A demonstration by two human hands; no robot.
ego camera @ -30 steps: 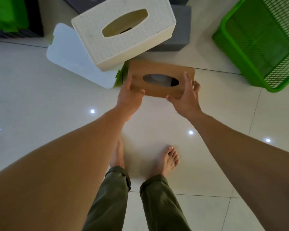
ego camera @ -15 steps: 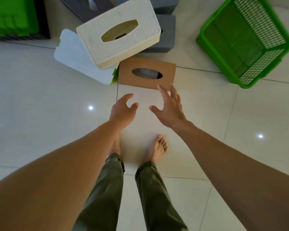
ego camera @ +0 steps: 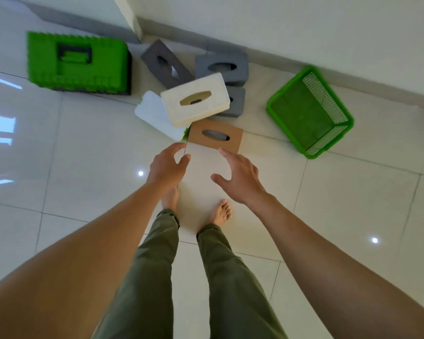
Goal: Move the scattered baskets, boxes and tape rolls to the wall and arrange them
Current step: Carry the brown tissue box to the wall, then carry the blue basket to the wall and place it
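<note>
A brown tissue box (ego camera: 216,136) lies on the tiled floor, just beyond my fingertips. My left hand (ego camera: 168,163) and my right hand (ego camera: 239,176) hover over the floor in front of it, fingers loosely spread, holding nothing. Behind it a cream woven tissue box (ego camera: 196,102) rests partly on a white lid (ego camera: 152,113). Three grey tissue boxes (ego camera: 222,67) lie further back near the wall. A green mesh basket (ego camera: 309,111) stands to the right, and a green crate (ego camera: 77,62) to the left.
The wall and its grey skirting (ego camera: 304,59) run along the back, with a corner at the upper left. My bare feet (ego camera: 222,211) stand on the glossy tiles below my hands. Open floor stretches left and right of me.
Both hands let go of the brown tissue box and drew back from it. The view has risen, so the wall and more of the floor show.
</note>
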